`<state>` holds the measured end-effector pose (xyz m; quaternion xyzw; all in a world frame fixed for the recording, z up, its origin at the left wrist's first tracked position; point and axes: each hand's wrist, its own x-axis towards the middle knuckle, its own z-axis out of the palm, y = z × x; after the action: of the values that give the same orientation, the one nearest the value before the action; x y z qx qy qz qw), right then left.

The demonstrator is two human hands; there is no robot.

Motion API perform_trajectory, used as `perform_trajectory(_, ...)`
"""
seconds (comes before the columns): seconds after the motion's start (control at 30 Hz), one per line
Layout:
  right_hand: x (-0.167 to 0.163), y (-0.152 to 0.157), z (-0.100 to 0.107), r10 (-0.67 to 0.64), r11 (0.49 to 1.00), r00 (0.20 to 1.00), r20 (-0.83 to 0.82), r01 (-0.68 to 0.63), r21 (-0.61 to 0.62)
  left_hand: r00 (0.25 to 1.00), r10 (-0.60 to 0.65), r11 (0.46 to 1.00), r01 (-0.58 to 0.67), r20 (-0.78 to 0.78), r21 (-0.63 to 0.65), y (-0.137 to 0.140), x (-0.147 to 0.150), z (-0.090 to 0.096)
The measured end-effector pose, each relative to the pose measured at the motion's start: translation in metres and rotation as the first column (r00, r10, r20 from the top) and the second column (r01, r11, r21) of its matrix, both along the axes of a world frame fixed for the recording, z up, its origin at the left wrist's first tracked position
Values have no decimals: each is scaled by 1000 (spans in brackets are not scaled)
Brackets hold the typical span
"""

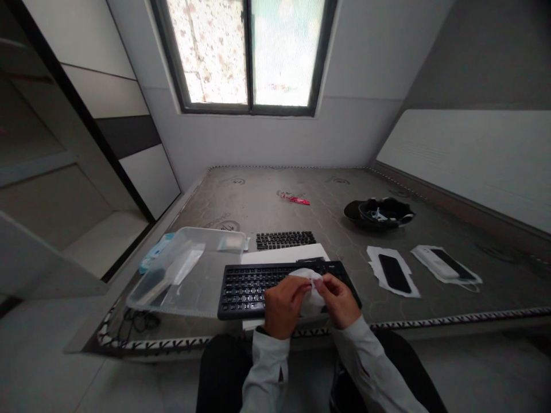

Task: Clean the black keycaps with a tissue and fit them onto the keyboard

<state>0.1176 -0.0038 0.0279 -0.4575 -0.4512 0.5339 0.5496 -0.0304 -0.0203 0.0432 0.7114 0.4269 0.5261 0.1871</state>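
Observation:
Both hands pinch a white wipe or tissue [310, 305] that hangs over the right part of a black keyboard [245, 282]. My left hand [282, 304] has its fingers closed on the wipe's left side. From the other side, my right hand [341, 298] grips it between thumb and fingers. The keyboard lies on a white sheet or board [282, 254], and its right-hand keys are partly hidden by the wipe and hands. Just behind stands a second, smaller set of black keys [286, 240].
To the left is a clear plastic bin [189, 307] with papers inside, beside a blue packet [152, 255] and a black cable [138, 322]. Rightward lie a black phone [395, 273], another dark device [451, 264] on white cloth, and a black cap [357, 212]. A red item [297, 199] lies farther back.

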Motion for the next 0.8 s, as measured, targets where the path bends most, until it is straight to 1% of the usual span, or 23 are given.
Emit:
perform_trajectory(0.1,0,0,0,-20,999,999,-35,19,-30,1000,5,1000,-5,3,-15,0,1,1)
perform_trajectory(0.23,-1,-1,-1,-11,998,998,-60,7,-67,1000,-1,1000,1,-1,-21,0,2,1)
perform_trajectory(0.33,-1,-3,0,31,996,998,-59,-36,-86,1000,-4,1000,4,-29,11,0,1,1)
perform_trajectory(0.4,0,-4,3,83,992,995,-49,-87,-88,998,7,999,-5,-62,40,0,-1,-1)
perform_trajectory(0.5,3,-4,9,146,987,989,0,-146,-70,992,33,993,-19,-119,114,0,-4,-4)
perform_trajectory(0.57,4,-3,13,143,987,989,26,-141,-75,988,42,988,-18,-150,156,0,-5,-6)
perform_trajectory(0.63,4,-3,15,111,989,993,34,-107,-99,984,39,984,-7,-174,180,0,-5,-8)
perform_trajectory(0.73,3,-2,15,66,993,997,36,-62,-105,984,29,981,6,-177,193,0,-5,-9)
perform_trajectory(0.8,4,-2,13,55,994,998,31,-52,-92,987,6,985,23,-162,173,0,-5,-8)
